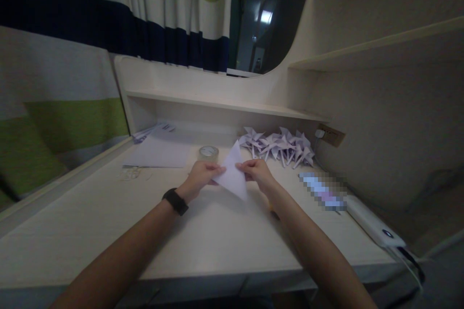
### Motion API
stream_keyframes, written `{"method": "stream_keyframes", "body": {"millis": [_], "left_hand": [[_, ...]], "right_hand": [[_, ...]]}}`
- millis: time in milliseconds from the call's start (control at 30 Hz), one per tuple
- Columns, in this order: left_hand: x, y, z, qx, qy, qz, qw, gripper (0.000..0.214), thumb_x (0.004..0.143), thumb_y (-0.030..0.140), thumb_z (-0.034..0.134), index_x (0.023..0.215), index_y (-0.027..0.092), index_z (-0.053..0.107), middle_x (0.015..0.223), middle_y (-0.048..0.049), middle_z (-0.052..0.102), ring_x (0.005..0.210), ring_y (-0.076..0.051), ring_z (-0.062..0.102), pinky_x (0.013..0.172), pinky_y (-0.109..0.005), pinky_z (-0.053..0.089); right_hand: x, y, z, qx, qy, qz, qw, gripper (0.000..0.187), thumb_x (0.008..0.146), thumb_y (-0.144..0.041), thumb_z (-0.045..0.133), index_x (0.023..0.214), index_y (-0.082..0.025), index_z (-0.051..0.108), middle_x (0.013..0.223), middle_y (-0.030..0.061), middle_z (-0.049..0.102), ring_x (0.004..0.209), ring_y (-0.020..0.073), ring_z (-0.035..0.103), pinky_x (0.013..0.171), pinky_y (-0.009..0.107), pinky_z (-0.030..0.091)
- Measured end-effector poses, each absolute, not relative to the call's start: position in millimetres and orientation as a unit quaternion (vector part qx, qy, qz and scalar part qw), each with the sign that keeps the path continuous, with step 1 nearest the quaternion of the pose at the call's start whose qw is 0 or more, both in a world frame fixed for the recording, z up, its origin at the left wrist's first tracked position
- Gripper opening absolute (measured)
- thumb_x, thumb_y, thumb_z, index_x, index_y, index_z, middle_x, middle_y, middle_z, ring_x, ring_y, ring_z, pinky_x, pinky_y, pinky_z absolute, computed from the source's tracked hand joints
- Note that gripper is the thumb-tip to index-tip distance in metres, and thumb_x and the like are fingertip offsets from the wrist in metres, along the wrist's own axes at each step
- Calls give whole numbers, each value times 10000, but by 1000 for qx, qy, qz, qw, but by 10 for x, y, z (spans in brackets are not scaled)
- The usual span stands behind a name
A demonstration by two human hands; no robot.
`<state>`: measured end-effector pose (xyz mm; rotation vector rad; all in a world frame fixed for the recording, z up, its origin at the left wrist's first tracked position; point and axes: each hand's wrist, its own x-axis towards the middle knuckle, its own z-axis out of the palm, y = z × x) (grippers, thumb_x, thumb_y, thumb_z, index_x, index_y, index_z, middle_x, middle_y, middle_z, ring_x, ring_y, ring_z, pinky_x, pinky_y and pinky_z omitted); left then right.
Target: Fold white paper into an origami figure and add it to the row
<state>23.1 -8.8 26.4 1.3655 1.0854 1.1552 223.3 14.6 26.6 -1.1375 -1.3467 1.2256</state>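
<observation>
Between my hands, above the desk, is a sheet of white paper (232,172) with pointed corners, apparently folded. My left hand (203,176), with a dark watch on the wrist, pinches its left edge between thumb and fingers. On the opposite edge, my right hand (257,174) has it in a similar pinch. A roll of clear tape (208,153) lies just behind my left hand. Behind my right hand, several white paper pinwheels (277,146) are heaped against the back of the desk. Part of a small yellow and dark object shows beside my right forearm; its kind is hidden.
A stack of white paper (159,147) lies at the back left, with small scraps (132,173) in front. A phone with a blurred screen (322,190) and a white power bank (375,222) with cables lie at the right. A low shelf (224,101) spans the back.
</observation>
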Motion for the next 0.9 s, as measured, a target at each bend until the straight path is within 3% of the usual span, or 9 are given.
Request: {"method": "stream_keyframes", "body": {"millis": [200, 900], "left_hand": [[233, -61, 243, 555, 455, 505, 479, 280, 668, 344, 770, 742, 76, 731, 712, -96, 697, 637, -178, 646, 579, -297, 556], [178, -4, 250, 532, 452, 525, 487, 281, 610, 332, 811, 719, 89, 722, 728, -94, 701, 648, -191, 656, 601, -320, 575]], "right_hand": [[2235, 145, 245, -469, -570, 525, 424, 360, 605, -440, 822, 639, -121, 660, 633, 49, 685, 523, 123, 619, 469, 203, 486], [2225, 134, 259, -495, -533, 532, 433, 252, 596, -314, 828, 644, -121, 673, 608, 55, 690, 485, 125, 608, 447, 207, 500]]}}
